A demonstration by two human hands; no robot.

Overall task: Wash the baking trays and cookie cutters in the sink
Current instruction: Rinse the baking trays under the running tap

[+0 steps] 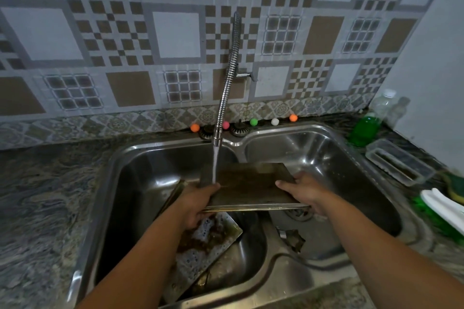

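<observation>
A dark, stained baking tray [248, 183] is held flat over the double steel sink [140, 155], under the running tap. My left hand [198, 202] grips its near-left corner and water falls beside that hand. My right hand [305, 189] grips its right edge. Below, a second tray [200, 246] with brown grime and suds leans in the left basin. A small metal piece, perhaps a cookie cutter [292, 238], lies on the divider at the front.
A flexible spring tap [229, 78] hangs from the tiled wall. Green dish soap bottle [365, 128], a clear soap tray [399, 163] and a white brush [442, 206] with a sponge are on the right counter. Coloured balls [253, 121] line the sink's back rim.
</observation>
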